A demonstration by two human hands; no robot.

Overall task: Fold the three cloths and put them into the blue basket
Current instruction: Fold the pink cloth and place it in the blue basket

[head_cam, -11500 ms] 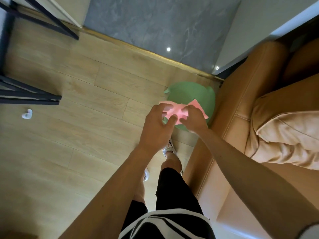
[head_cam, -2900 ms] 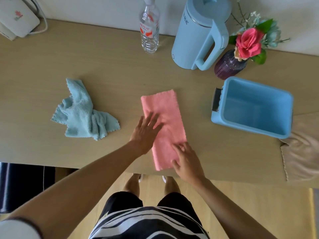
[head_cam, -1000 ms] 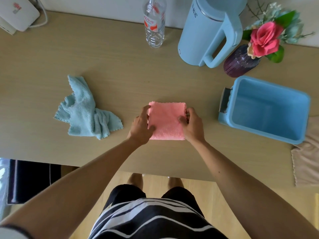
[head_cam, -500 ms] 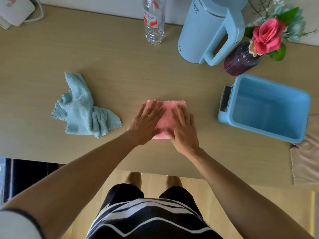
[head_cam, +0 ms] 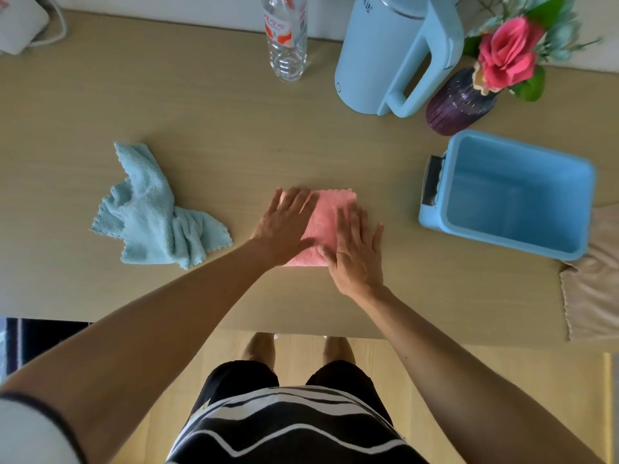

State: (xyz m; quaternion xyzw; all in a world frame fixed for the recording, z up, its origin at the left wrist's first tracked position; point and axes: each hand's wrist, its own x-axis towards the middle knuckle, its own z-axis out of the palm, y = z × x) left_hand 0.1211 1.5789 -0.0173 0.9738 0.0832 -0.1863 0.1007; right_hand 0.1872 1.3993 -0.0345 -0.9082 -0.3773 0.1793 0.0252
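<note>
A pink cloth (head_cam: 323, 219), folded into a small square, lies on the wooden table (head_cam: 217, 135) near its front edge. My left hand (head_cam: 284, 226) lies flat on its left half, fingers spread. My right hand (head_cam: 356, 246) lies flat on its right half. Both palms press down and grip nothing. A light blue cloth (head_cam: 152, 212) lies crumpled to the left. A beige cloth (head_cam: 596, 279) hangs at the table's right edge, partly under the blue basket (head_cam: 435, 226). The basket holds nothing.
At the back of the table stand a clear water bottle (head_cam: 286, 38), a light blue kettle (head_cam: 385, 51) and a purple vase (head_cam: 459, 102) with a pink flower. A white device (head_cam: 16, 25) sits at the back left corner.
Within the last second my hands went from holding the pink square's sides to lying flat on top of it. In the last half second they shifted slightly apart.
</note>
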